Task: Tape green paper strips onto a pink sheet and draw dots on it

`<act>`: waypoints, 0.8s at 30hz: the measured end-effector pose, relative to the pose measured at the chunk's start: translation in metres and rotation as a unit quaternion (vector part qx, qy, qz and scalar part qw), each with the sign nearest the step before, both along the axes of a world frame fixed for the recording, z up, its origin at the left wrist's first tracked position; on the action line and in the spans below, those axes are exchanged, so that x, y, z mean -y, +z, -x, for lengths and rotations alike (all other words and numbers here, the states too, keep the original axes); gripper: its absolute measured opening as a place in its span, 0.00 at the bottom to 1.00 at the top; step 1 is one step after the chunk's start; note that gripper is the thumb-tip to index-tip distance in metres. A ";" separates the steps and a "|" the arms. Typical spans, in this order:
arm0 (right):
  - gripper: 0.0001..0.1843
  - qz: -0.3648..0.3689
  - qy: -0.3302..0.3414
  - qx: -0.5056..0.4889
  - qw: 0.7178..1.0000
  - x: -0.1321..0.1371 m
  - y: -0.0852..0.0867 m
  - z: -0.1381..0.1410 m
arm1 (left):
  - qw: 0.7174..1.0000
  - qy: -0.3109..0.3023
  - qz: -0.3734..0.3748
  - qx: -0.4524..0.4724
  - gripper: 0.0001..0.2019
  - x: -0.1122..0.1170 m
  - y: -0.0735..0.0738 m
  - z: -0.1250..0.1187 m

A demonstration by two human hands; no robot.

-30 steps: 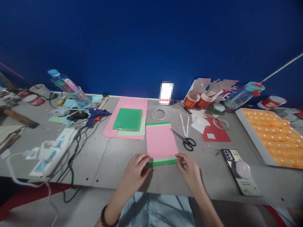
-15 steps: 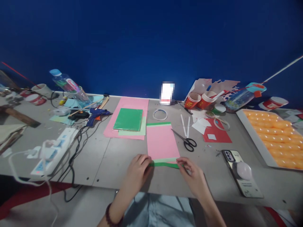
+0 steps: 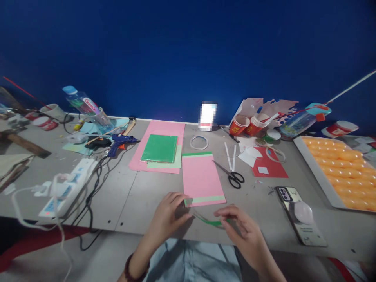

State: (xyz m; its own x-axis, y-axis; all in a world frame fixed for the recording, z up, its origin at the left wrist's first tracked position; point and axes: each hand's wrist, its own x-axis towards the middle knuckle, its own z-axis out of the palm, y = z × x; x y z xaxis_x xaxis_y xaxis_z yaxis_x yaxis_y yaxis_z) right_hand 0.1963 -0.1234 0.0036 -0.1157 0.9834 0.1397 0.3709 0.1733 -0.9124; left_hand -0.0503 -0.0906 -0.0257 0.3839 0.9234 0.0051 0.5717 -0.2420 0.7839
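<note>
A pink sheet (image 3: 201, 177) with pale green bands at its near and far ends lies on the grey table (image 3: 141, 199) in front of me. My left hand (image 3: 169, 213) rests with curled fingertips on the sheet's near left corner. My right hand (image 3: 245, 231) pinches a thin dark green strip (image 3: 209, 220) that curls away from the sheet's near edge, lifted just off the table.
Black scissors (image 3: 232, 175) lie right of the sheet, a phone (image 3: 299, 213) further right, and a tray of orange balls (image 3: 340, 166) at the far right. A green pad on pink paper (image 3: 160, 149), a tape ring (image 3: 199, 141), red cups (image 3: 246, 124), a glue gun (image 3: 119, 141) and a power strip (image 3: 64, 188) surround them.
The dark green strip has come off the sheet's near edge. My right hand has pulled it toward me and to the right, while my left hand stayed on the corner.
</note>
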 end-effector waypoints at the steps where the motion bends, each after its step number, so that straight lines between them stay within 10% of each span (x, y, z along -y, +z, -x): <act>1: 0.07 0.003 0.000 -0.001 1.000 0.000 0.000 0.000 | 0.999 -0.002 0.034 0.039 0.18 0.001 0.002 0.001; 8: 0.06 0.016 -0.022 -0.012 1.000 -0.004 -0.003 0.000 | 0.932 0.052 0.186 0.306 0.11 0.004 -0.008 0.006; 15: 0.09 0.068 -0.072 -0.045 0.994 -0.008 -0.028 -0.005 | 0.876 0.075 0.292 0.376 0.16 0.008 -0.009 0.013; 24: 0.11 0.099 -0.129 -0.067 0.984 -0.019 -0.049 -0.005 | 0.914 0.181 0.252 0.261 0.12 0.000 -0.011 0.000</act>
